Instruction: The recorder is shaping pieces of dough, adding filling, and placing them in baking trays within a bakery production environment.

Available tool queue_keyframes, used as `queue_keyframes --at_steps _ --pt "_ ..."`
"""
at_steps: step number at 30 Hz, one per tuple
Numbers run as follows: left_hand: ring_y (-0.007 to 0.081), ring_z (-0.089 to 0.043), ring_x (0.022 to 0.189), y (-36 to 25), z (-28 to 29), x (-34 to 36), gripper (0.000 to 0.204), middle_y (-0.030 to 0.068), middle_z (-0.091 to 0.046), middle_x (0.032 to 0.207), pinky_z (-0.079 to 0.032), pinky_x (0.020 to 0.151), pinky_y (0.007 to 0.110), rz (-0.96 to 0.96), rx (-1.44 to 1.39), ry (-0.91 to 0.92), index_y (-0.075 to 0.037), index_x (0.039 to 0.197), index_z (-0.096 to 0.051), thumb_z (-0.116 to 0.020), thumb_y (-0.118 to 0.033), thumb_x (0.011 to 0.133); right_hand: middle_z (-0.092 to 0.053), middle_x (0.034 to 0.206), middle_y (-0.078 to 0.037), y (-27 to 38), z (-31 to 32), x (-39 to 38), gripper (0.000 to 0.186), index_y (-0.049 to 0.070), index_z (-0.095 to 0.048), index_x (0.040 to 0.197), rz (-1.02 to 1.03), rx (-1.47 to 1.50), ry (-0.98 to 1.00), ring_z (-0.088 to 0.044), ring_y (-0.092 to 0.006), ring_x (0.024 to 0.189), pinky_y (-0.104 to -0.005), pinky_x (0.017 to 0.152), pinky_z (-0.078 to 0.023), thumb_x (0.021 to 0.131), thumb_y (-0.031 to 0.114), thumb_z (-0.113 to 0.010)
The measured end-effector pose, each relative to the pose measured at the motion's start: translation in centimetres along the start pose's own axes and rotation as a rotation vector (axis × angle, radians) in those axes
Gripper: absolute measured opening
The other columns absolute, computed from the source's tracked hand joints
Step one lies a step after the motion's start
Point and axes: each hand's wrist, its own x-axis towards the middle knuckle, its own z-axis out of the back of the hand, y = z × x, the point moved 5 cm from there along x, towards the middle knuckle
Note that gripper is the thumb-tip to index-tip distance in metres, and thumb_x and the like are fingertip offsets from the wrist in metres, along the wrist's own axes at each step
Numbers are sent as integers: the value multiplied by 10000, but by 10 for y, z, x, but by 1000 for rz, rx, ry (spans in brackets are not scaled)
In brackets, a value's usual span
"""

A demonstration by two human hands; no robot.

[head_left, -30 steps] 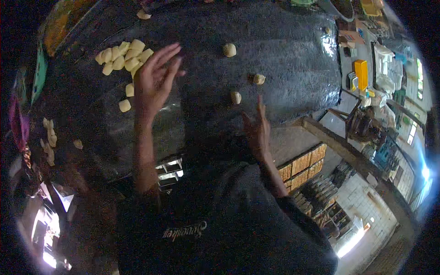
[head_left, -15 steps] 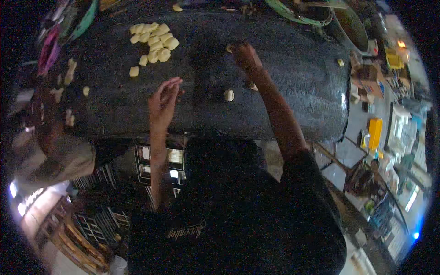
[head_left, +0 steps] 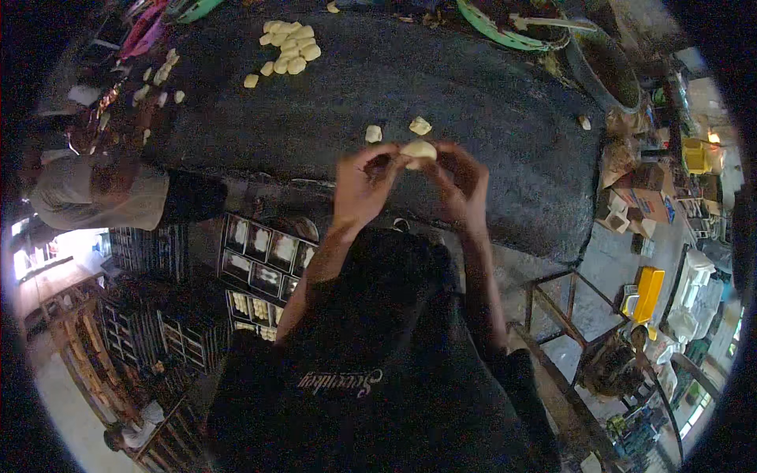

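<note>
A pale, flattened piece of dough (head_left: 419, 150) is pinched between my two hands, just above the dark tabletop (head_left: 489, 173). My left hand (head_left: 365, 188) grips its left edge with thumb and fingers. At its right edge, my right hand (head_left: 464, 188) is closed on the same piece. Right beyond them lie two small dough pieces, a whitish one (head_left: 374, 133) and a lumpier one (head_left: 420, 125). Farther off to the left, several smooth dough balls (head_left: 290, 49) sit bunched together, with a single ball (head_left: 251, 80) slightly apart.
A green-rimmed basin (head_left: 544, 45) with a stick across it stands at the far right, beside a grey bucket (head_left: 603, 75). Another person (head_left: 106, 189) works at the left end. Trays (head_left: 264, 256) are stacked below the table's near edge; a cardboard box (head_left: 643, 193) is at right.
My right hand has come back from the far side of the table, and my left hand has moved right. Both now hold one piece of dough. The whole view has shifted too.
</note>
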Motion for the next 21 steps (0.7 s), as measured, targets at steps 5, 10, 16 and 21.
queue_keyframes --at_steps 5,10,16,21 --pt "156 -641 958 -6 -17 2 273 107 -677 1052 -527 820 313 18 -355 102 11 1122 -643 -654 -167 915 -698 1031 -114 2 33 -6 207 -37 -660 1058 -124 67 -61 -669 -219 890 -319 867 -508 880 69 -658" --pt "218 -651 975 -67 -6 39 293 110 -681 999 -525 858 359 -478 -164 -125 -28 1065 -664 -732 -189 830 -661 1036 -100 -27 7 18 226 -33 -652 1049 -123 172 54 -634 -164 834 -313 773 -513 911 144 -620" --pt "254 -643 1025 -27 14 119 314 68 -695 1007 -504 897 373 -536 -165 498 -98 946 -711 -705 -332 736 -642 1080 -102 -85 -18 70 463 21 -588 1165 -30 486 -89 -614 -203 943 -358 798 -500 822 316 -689" --pt "278 -353 1390 -5 -5 184 476 132 -492 1409 -247 1135 463 -913 -8 568 -121 1199 -616 -657 -288 755 -597 1207 -133 -158 49 122 493 93 -606 1150 -179 604 -278 -571 -287 1115 -507 870 -466 774 406 -669"
